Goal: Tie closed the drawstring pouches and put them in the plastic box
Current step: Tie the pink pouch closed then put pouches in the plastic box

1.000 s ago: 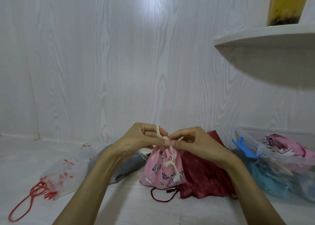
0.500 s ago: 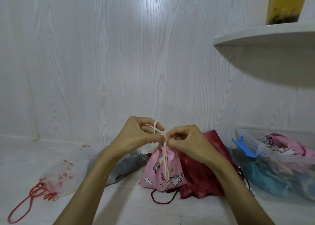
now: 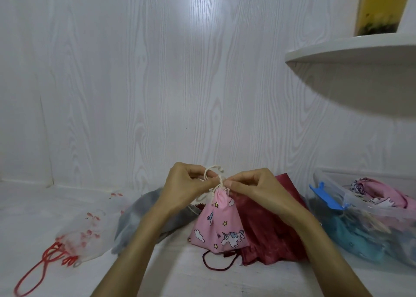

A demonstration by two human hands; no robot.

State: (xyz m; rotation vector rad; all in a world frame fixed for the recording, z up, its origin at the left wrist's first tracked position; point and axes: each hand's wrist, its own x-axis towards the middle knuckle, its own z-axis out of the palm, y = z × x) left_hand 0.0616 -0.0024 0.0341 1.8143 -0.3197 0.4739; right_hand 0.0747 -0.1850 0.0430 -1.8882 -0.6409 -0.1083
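Centrally: one pink cotton drawstring pouch printed with unicorns, stars and clouds (image 3: 217,224), standing upright on the white wood-grain worktop (image 3: 175,274), neck gathered shut. Cream drawstring cord (image 3: 212,175) looped above the neck.

Left hand (image 3: 182,188): fingers pinched on the cord loop, just left of the pouch neck. Right hand (image 3: 252,186): fingertips pinched on the cord at the gathered neck, touching the left hand's fingertips.

Behind and right of the pink pouch, touching it: one dark red fabric pouch (image 3: 270,229), lying slumped, its dark red cord (image 3: 216,263) trailing on the worktop in front.

Behind the left forearm: one grey fabric pouch (image 3: 137,220), lying flat.

Far left: one sheer white organza pouch with small red print (image 3: 85,233), lying flat, red drawstring (image 3: 38,269) stretched out towards the near edge.

Far right: one clear plastic box (image 3: 382,215) with blue latch (image 3: 324,195), lid off or open, cannot tell which. Contents: a second pink unicorn-print pouch (image 3: 382,195) on top, teal fabric (image 3: 355,236) beneath.

Upper right: white curved wall shelf (image 3: 349,51) carrying a yellow container (image 3: 380,6), partly out of view.
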